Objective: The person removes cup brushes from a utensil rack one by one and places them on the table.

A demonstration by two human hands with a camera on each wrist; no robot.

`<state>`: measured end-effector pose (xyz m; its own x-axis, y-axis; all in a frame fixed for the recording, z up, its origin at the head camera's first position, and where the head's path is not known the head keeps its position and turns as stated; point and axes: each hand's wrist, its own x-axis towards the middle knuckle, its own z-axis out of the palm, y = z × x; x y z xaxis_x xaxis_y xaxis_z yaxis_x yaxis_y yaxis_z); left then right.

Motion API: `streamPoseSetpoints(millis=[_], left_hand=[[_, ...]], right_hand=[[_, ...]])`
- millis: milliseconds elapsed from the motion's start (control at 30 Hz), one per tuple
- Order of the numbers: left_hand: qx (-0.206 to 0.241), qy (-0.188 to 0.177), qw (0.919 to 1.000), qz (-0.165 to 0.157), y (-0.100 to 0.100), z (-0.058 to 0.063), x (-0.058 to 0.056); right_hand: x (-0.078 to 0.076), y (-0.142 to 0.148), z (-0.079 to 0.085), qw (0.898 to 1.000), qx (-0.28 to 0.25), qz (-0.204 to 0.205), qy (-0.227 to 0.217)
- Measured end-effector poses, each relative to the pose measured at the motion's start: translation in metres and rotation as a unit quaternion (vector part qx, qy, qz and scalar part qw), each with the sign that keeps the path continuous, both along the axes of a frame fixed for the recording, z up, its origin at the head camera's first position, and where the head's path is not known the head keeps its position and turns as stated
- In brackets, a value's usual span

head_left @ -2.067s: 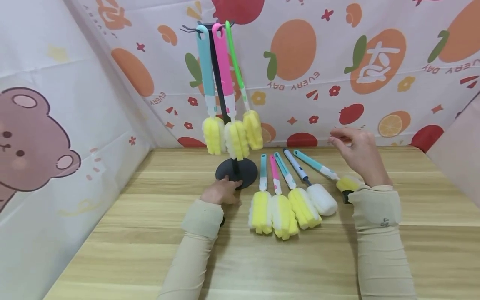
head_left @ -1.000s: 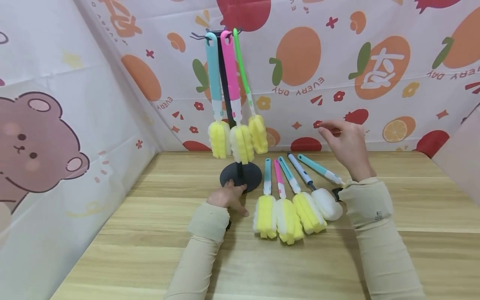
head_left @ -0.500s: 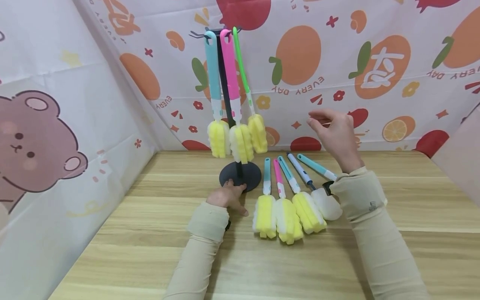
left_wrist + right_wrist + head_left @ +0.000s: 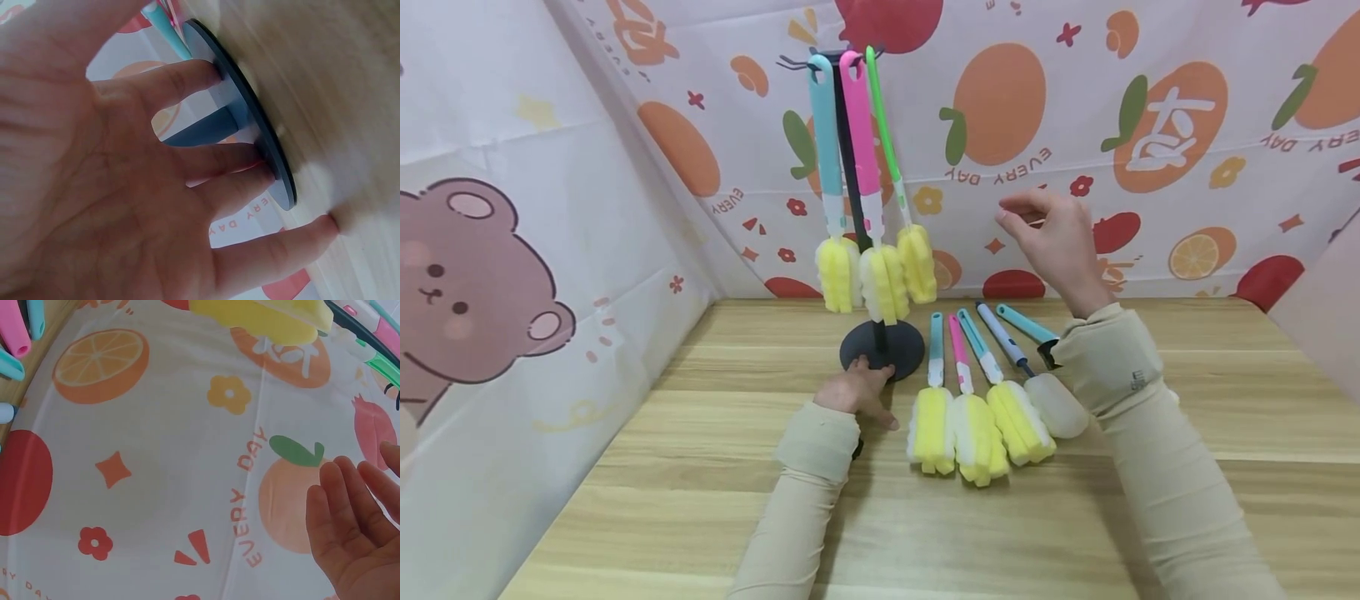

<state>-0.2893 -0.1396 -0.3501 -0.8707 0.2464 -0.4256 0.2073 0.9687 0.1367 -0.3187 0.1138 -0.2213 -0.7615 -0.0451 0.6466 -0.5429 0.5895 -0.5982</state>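
My left hand rests its fingertips on the round black base of an upright stand, with one finger on the table beside it, as the left wrist view shows. From the stand's top hooks hang three bottle brushes with yellow-and-white sponge heads: a teal-handled brush, a pink-handled brush and a thin green-handled brush. My right hand is raised in the air right of the stand, fingers loosely bent; nothing lies between thumb and fingers. In the right wrist view, those fingers look relaxed.
On the wooden table several bottle brushes lie fanned out: a teal one, a pink one, another teal one, and a white-headed one. The rightmost brush is partly hidden by my right sleeve. Printed cloth hangs behind.
My right hand has moved left and up, towards the hanging brushes. My left hand stays at the stand's base. The view shifted slightly early on; the brushes keep their places.
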Motion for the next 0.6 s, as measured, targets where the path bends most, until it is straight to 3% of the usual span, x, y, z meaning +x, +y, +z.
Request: streamPoseSetpoints(millis=[333, 600], left_hand=[[0.003, -0.001, 1.0000, 0.004, 0.002, 0.000, 0.000], [-0.003, 0.003, 1.0000, 0.001, 0.002, -0.001, -0.002]], right_hand=[[-0.005, -0.010, 0.007, 1.000, -0.009, 0.017, 0.010], [-0.020, -0.028, -0.002, 0.996, 0.040, 0.068, 0.042]])
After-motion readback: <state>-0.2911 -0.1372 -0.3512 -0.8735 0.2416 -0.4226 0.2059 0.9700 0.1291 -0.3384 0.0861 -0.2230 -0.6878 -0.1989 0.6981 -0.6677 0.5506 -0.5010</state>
